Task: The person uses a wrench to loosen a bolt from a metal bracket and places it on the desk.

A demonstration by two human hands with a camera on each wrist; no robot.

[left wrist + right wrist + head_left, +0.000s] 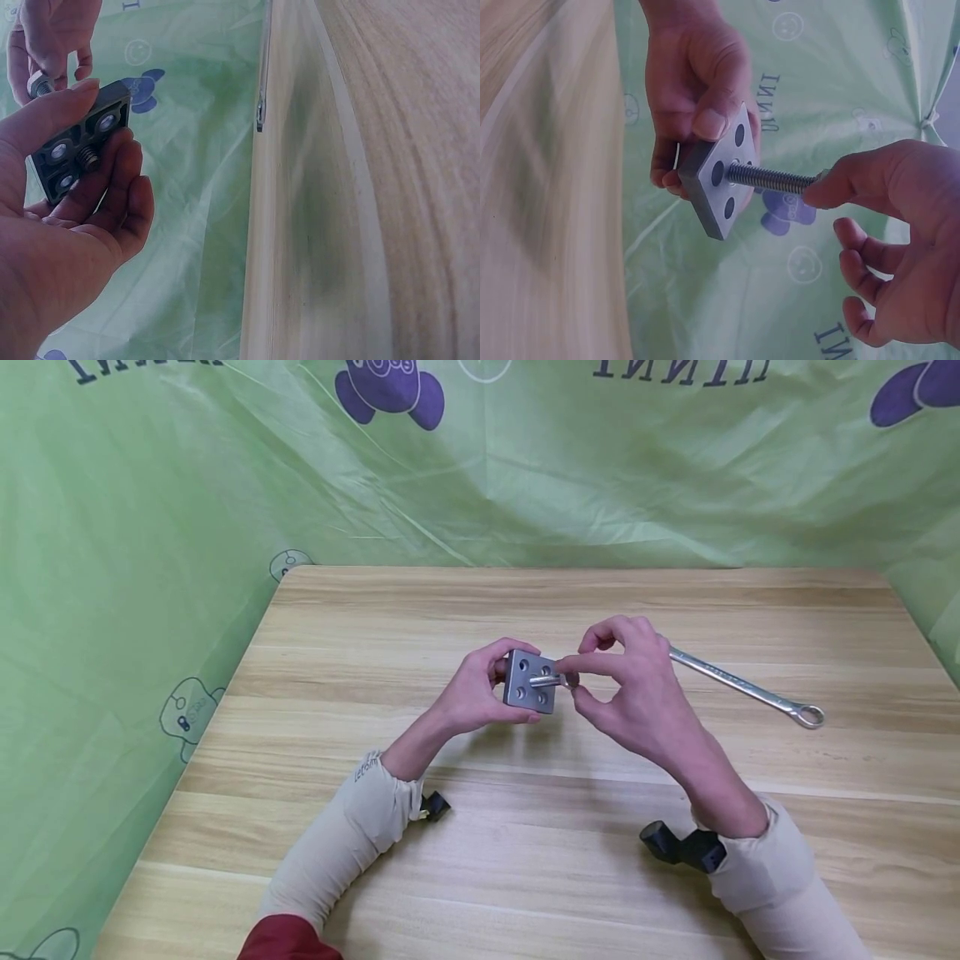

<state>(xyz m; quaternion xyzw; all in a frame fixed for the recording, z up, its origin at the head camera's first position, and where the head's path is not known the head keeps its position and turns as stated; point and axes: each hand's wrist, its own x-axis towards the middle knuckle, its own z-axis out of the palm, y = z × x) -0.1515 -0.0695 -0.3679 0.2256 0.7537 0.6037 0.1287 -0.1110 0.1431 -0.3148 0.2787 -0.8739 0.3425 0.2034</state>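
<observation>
A square grey metal plate (531, 695) with holes near its corners is held up above the table. My left hand (476, 689) grips it by the edges, thumb on one side and fingers on the other. Through the plate's middle runs a threaded bolt (769, 178), and its tip (88, 157) pokes out of the ribbed back face. My right hand (645, 693) pinches the bolt's head end between thumb and index finger, the other fingers loosely bent and off the bolt. The bolt head (39, 82) stands well away from the plate, with a long stretch of thread between them.
A long combination wrench (738, 681) lies on the wooden table (525, 868) to the right, partly hidden behind my right hand. Green printed cloth (510, 485) hangs along the table's back and left sides. Black wrist cameras (678, 847) sit at both sleeves.
</observation>
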